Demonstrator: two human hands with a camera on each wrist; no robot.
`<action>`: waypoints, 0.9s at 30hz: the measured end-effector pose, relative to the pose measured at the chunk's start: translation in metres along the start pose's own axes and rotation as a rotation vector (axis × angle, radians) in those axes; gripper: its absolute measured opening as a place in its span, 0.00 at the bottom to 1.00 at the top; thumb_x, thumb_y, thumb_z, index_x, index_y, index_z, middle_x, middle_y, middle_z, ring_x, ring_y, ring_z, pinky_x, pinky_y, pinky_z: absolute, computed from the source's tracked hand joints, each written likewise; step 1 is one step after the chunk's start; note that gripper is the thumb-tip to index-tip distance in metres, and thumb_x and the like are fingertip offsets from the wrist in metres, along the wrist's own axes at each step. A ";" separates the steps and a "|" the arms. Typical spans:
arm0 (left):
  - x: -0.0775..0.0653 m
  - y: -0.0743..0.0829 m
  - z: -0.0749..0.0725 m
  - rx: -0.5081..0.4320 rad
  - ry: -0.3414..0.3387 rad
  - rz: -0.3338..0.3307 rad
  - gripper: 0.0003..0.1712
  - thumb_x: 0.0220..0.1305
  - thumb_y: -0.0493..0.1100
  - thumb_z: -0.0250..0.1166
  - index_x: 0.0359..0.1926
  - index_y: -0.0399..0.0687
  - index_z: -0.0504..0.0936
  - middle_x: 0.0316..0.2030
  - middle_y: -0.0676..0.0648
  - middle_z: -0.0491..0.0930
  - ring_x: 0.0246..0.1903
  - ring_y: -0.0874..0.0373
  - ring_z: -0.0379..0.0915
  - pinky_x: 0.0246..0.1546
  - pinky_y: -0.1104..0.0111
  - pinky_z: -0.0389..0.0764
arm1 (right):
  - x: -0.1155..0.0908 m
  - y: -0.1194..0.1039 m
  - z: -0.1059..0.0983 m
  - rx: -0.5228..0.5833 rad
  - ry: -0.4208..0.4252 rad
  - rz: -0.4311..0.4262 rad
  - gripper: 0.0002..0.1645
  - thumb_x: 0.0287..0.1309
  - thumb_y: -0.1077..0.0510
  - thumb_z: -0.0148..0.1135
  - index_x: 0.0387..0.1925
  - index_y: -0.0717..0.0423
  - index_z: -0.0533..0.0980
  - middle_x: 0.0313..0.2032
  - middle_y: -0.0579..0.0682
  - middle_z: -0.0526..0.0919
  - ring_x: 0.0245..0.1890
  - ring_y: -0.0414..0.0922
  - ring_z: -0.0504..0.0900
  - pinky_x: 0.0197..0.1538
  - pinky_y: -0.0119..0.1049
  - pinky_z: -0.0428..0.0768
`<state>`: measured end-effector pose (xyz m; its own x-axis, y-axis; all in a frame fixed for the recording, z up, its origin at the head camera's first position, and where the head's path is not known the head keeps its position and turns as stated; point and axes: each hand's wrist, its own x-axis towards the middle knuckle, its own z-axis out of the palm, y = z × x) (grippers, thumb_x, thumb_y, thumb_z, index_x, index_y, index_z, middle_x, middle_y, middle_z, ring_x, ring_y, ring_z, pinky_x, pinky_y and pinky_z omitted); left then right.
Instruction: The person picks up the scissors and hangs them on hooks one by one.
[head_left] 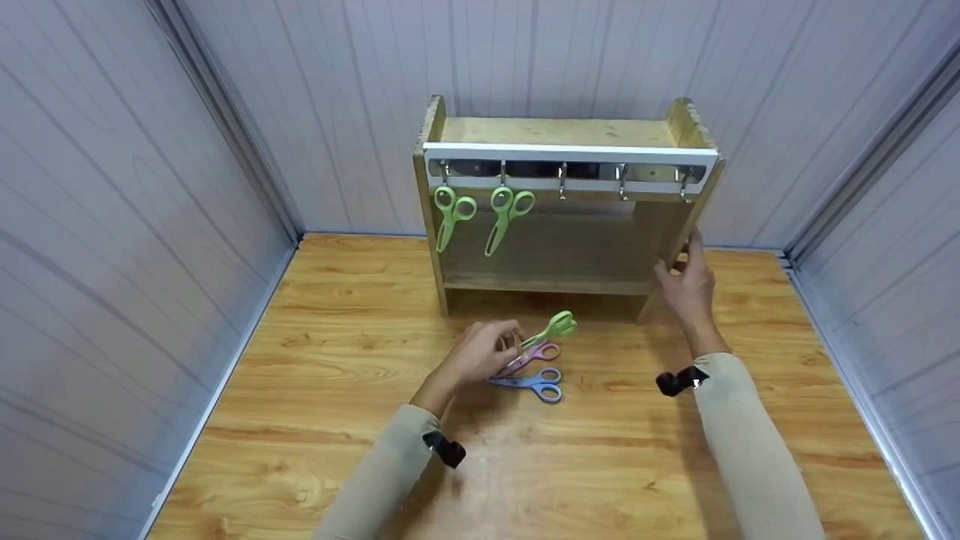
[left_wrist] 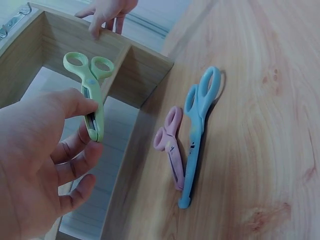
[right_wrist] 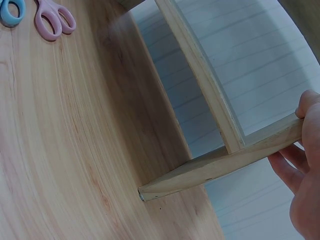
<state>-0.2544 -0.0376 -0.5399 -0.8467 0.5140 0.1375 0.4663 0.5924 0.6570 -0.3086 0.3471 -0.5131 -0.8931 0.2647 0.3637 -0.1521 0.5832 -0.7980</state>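
Observation:
My left hand [head_left: 484,351] pinches a pair of green scissors [left_wrist: 92,80] by the blade end, between thumb and fingers. Their handle loops point up, away from the palm, and the scissors are raised above the table. Pink scissors [left_wrist: 170,145] and blue scissors [left_wrist: 199,120] lie close together on the table beside that hand. My right hand [head_left: 688,289] grips the right side panel of a wooden shelf [head_left: 555,286], thumb on one face and fingers on the other. Two more green scissors [head_left: 454,214] hang by a handle loop from the two leftmost hooks of the shelf's rail.
The white rail [head_left: 592,154] runs along the shelf's top front, and its three hooks on the right [head_left: 622,184] carry nothing. Behind the shelf stands a panelled wall [head_left: 570,60], with more panels at left and right. The table [head_left: 322,420] has a wood-grain surface.

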 end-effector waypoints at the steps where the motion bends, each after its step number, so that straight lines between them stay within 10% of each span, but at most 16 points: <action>1: 0.000 0.000 -0.001 -0.001 0.005 0.004 0.12 0.69 0.38 0.67 0.50 0.51 0.91 0.35 0.49 0.90 0.32 0.65 0.76 0.34 0.71 0.74 | 0.000 0.000 0.000 0.000 0.002 0.002 0.49 0.74 0.61 0.61 0.90 0.49 0.54 0.71 0.72 0.80 0.61 0.74 0.89 0.45 0.14 0.73; 13: 0.002 0.005 -0.007 -0.014 0.071 0.069 0.10 0.69 0.39 0.67 0.49 0.49 0.90 0.36 0.47 0.90 0.34 0.63 0.79 0.36 0.71 0.76 | 0.002 -0.001 0.001 -0.004 0.015 -0.005 0.49 0.73 0.61 0.61 0.90 0.49 0.55 0.70 0.71 0.81 0.61 0.71 0.90 0.53 0.25 0.80; 27: 0.004 0.009 -0.014 -0.060 0.126 0.091 0.09 0.73 0.38 0.69 0.50 0.47 0.90 0.36 0.46 0.89 0.34 0.60 0.81 0.37 0.71 0.77 | 0.001 0.001 0.001 0.020 0.000 0.007 0.50 0.74 0.63 0.61 0.91 0.49 0.53 0.71 0.72 0.80 0.62 0.71 0.88 0.49 0.13 0.72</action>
<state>-0.2572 -0.0393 -0.5227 -0.8285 0.4803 0.2879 0.5300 0.5069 0.6798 -0.3098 0.3470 -0.5137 -0.8943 0.2683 0.3582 -0.1547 0.5658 -0.8099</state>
